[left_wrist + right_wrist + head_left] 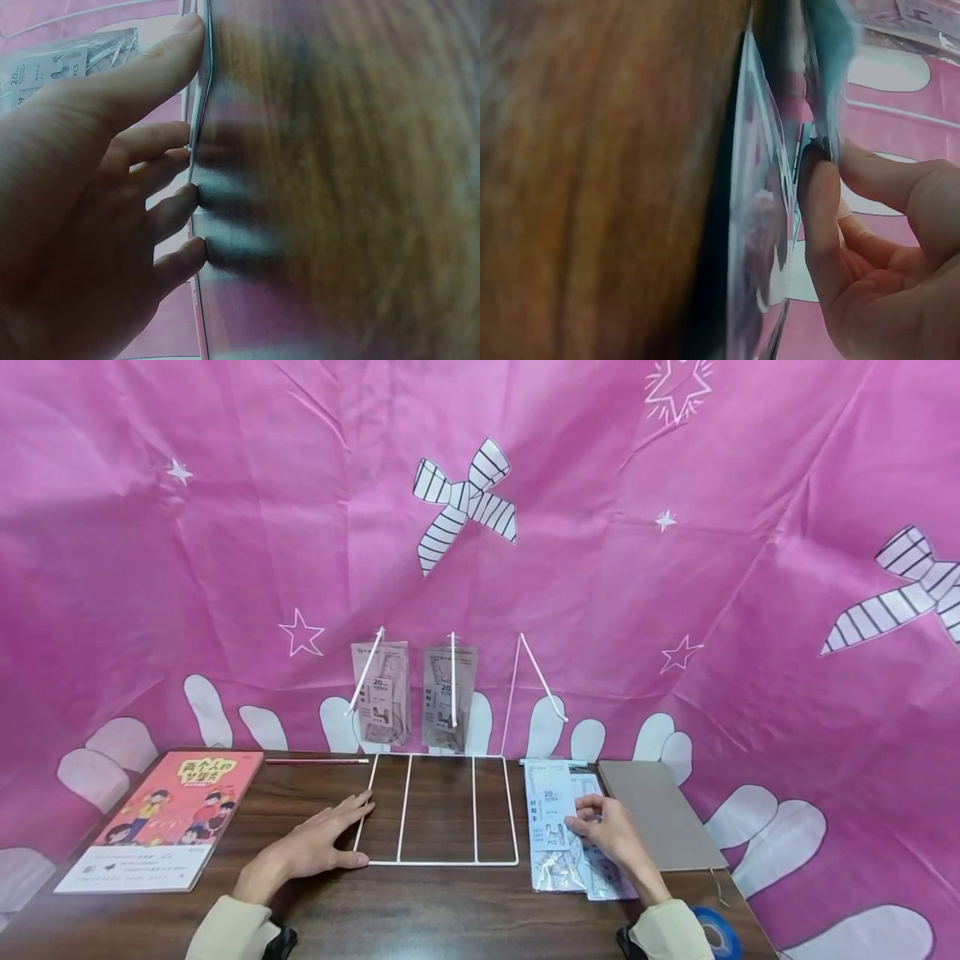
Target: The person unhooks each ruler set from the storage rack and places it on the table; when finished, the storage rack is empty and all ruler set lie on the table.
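A white wire rack [438,862] lies with its base flat on the dark wooden table [450,910], its thin prongs rising at the back. Two clear packets [382,693] [448,697] lean upright on the prongs. My left hand [330,842] lies flat with straight fingers at the rack's left edge; in the left wrist view its fingertips [187,195] touch the wire [204,90]. My right hand [603,825] pinches the top one of several clear packets [551,835] stacked to the right of the rack. The right wrist view shows thumb and finger [817,187] nipping the packet's edge [761,210].
An orange and white book [161,818] lies at the left. A grey notebook [660,818] sits right of the packets, and a blue tape roll [716,931] at the near right corner. A thin pink stick [315,762] lies behind. A pink cloth [225,568] hangs as backdrop.
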{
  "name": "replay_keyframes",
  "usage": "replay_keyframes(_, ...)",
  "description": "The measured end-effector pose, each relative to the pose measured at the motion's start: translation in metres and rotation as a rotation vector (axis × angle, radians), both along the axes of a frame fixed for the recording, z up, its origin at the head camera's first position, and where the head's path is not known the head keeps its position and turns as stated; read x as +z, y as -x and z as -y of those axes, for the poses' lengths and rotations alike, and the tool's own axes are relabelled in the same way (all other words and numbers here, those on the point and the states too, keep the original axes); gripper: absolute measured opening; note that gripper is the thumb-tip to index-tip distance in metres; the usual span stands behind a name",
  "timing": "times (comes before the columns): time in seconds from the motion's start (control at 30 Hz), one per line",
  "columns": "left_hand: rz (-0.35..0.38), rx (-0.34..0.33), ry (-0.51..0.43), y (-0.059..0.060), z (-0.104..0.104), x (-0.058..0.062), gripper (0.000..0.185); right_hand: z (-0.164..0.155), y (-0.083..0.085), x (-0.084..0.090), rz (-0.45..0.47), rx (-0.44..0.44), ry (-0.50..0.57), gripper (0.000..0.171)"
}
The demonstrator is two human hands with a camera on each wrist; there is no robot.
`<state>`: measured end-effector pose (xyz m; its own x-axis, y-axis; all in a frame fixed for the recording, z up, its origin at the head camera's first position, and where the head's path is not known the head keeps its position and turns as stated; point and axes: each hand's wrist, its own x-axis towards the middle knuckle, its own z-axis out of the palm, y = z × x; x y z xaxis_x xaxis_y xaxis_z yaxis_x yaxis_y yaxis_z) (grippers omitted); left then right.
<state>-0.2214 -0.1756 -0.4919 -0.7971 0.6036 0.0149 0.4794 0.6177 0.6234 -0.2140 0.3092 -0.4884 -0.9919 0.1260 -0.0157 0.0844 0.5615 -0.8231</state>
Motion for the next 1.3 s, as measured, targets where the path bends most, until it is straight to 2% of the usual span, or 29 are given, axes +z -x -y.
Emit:
replay_keyframes(0.37,0.0,0.008,-0.004,0.0,0.001,-0.001,0.085,0.003,0.001,0.0,-0.069,-0.001,-0.241,0.024)
replay_keyframes(0.53,0.003,0.008,-0.005,-0.001,0.0,0.0,0.085,0.004,0.0,0.003,-0.152,-0.009,-0.381,0.024)
replay_keyframes(0.67,0.006,0.01,-0.005,-0.001,0.0,0.0,0.085,0.01,0.003,0.013,-0.224,-0.019,-0.402,0.019)
replay_keyframes(0.83,0.002,0.01,0.0,-0.002,0.0,0.001,0.084,0.022,0.018,0.021,-0.355,0.02,-0.343,0.013)
replay_keyframes(1.0,0.0,0.013,0.005,-0.003,0.0,0.002,0.085,0.045,0.045,0.027,-0.473,0.106,-0.166,0.013)
replay_keyframes(1.17,-0.001,0.023,0.008,-0.004,-0.002,0.003,0.084,0.075,0.068,0.038,-0.445,0.191,0.037,0.017)
replay_keyframes(1.3,-0.001,0.021,0.009,-0.004,-0.002,0.004,0.084,0.097,0.084,0.047,-0.448,0.23,0.115,0.023)
